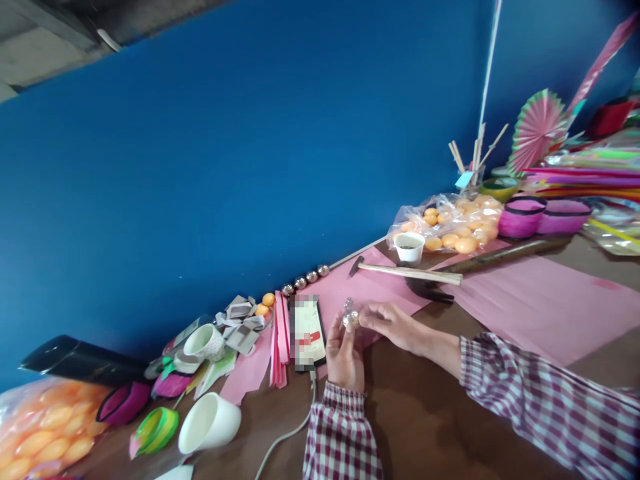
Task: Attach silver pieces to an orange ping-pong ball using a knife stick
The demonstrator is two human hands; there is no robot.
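Observation:
My left hand [346, 360] is closed on a small shiny silvery piece [351, 316], held up at its fingertips. It looks like several rounded shiny lumps together, too small to make out exactly. My right hand [397, 325] comes in from the right, its thumb and fingers pinched at the right side of the same piece. Just left of my hands lies a phone [309, 333] with a lit screen and a white cable [287, 437]. Beyond them, a row of several shiny metal balls [300, 283] rests along the wall. Pink paper [380, 283] lies under and behind the hands.
A hammer [410, 271] and a white cup [409, 248] are behind my right hand. Bags of orange balls stand at the back [465, 223] and far left [55, 420]. White cups [210, 423], green tape [157, 430] and a pink folded fan [537, 130] are around. A blue wall [250, 147] bounds the table.

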